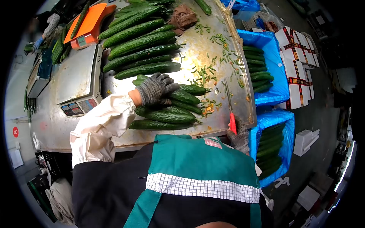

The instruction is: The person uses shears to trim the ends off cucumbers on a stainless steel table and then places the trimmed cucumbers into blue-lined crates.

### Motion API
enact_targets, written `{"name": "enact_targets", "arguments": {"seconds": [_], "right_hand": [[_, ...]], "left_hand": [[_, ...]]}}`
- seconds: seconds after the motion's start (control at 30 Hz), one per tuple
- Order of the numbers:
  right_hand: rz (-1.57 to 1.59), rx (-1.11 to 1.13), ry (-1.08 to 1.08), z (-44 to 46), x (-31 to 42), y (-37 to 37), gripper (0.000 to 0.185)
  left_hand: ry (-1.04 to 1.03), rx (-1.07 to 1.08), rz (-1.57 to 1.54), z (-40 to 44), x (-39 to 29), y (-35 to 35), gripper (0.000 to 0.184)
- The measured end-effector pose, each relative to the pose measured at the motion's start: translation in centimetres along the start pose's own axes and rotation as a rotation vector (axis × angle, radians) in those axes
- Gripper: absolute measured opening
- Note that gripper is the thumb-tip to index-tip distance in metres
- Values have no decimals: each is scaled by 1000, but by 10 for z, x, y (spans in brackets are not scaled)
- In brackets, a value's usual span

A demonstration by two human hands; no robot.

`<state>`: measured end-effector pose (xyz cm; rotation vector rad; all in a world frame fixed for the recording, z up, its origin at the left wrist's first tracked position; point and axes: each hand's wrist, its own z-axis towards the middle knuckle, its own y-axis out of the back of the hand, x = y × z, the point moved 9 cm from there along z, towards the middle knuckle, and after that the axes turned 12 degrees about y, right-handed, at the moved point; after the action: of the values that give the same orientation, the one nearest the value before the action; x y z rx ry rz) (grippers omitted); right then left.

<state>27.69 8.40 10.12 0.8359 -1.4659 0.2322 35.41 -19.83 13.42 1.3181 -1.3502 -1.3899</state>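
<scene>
My left hand [155, 90], in a grey knit glove, lies over a small pile of green cucumbers [165, 114], its fingers and thumb curled about one of the upper cucumbers [186, 96]. The stem ends of this pile point right, toward scattered trimmings. At the table's right front edge, my right hand [239, 136], also gloved, is closed on the red handle of a knife [232, 122]. Its thin blade points away from me over the table, apart from the cucumbers.
A larger row of cucumbers [142, 45] lies farther back on the metal table [125, 85], near a brown cloth [183, 18]. Scales [78, 74] stand left. Blue-lined crates [281, 81] hold cucumbers at right, beside white boxes [294, 47]. Another person's gloved hand [38, 44] is at far left.
</scene>
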Motion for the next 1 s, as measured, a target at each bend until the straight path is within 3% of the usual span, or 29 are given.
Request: {"name": "enact_targets", "arguments": {"seconds": [0.1,0.2,0.4,0.47,0.6,0.67,0.77,0.83,1.0], "right_hand": [[-142,16,122,-3,-7,2,53],[-8,-1,23,-9,-17,0,52],[-35,4,67,-11,-27,0,51],[-29,-16,82,-12,-29,0,51],[-119,-39,127,-14,-24,5,51],[-118,-56,118,-16,-25,7,51],[-107,-68,103,-17,-24,6,52],[-103,-77,91,-18,-21,5,52],[-98,-89,66,-22,-19,5,56]], "left_hand": [[169,27,-70,2,9,-10,59],[245,151,-150,5,10,-5,57],[201,-20,-165,16,6,6,50],[303,178,-158,27,7,2,48],[390,347,-306,36,17,1,48],[438,376,-444,40,29,-8,57],[351,443,-493,53,36,-22,61],[370,697,-514,53,32,-39,63],[359,753,-360,59,23,-48,60]]}}
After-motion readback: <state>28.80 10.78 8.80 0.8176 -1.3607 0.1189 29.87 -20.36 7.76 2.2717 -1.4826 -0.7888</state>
